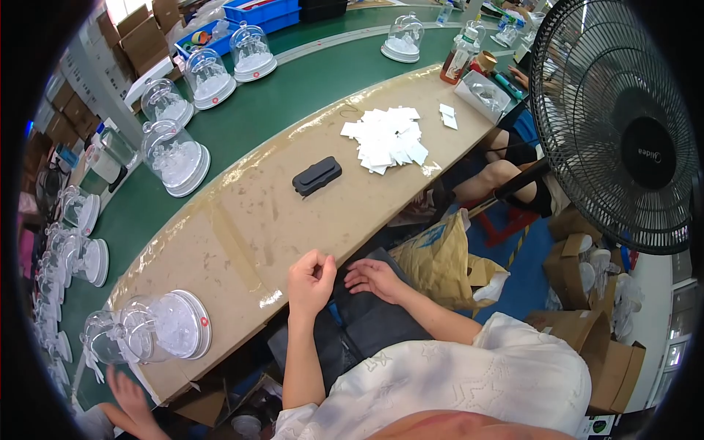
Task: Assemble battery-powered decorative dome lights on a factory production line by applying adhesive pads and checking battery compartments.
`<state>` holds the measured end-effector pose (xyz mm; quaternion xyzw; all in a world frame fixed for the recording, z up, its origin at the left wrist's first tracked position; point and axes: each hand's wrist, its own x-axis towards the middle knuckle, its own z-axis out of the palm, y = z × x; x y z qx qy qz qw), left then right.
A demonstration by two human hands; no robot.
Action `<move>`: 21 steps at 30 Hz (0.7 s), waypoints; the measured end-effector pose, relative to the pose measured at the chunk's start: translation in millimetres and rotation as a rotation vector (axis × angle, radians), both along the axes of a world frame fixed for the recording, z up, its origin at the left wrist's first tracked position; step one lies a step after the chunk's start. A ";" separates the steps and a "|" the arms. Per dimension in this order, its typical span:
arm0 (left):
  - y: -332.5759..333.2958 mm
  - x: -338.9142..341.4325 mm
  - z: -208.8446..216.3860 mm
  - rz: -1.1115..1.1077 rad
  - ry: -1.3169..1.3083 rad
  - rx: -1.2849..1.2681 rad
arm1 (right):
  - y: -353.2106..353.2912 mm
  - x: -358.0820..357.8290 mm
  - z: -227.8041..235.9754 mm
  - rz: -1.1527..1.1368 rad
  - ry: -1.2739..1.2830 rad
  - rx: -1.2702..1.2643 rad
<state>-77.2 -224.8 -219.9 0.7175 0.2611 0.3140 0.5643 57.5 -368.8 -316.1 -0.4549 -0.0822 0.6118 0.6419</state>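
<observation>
My left hand (312, 282) is closed in a loose fist at the near edge of the tan table, and nothing shows in it. Just right of it, over my dark-clad lap, my right hand (375, 279) is open with its fingers slightly bent and holding nothing. Beyond my hands a black oblong object (317, 176) lies on the table. Farther off is a loose heap of small white cards (387, 139), with a few separate white cards (448, 116) beside it.
Lidded clear domes on white bases (176, 158) line the green surface (242, 106); more domes (176, 326) stand at the table's left end, near another person's hand (128, 396). A black fan (616, 132) is at right. Another person sits beyond a brown paper sack (447, 264).
</observation>
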 end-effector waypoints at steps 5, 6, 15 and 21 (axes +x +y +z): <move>1.0 -2.5 2.6 -0.021 0.034 0.016 | 1.5 -0.5 4.7 -0.014 -0.010 -0.021; 0.9 -3.1 4.9 -0.026 0.032 0.021 | 0.8 -0.8 5.7 -0.014 -0.006 -0.022; 0.4 -0.4 13.9 -0.070 -0.024 0.001 | -11.6 5.6 2.3 -0.163 0.072 0.028; -0.3 -0.7 15.9 -0.097 0.019 -0.006 | -6.7 4.5 0.3 -0.112 0.028 0.022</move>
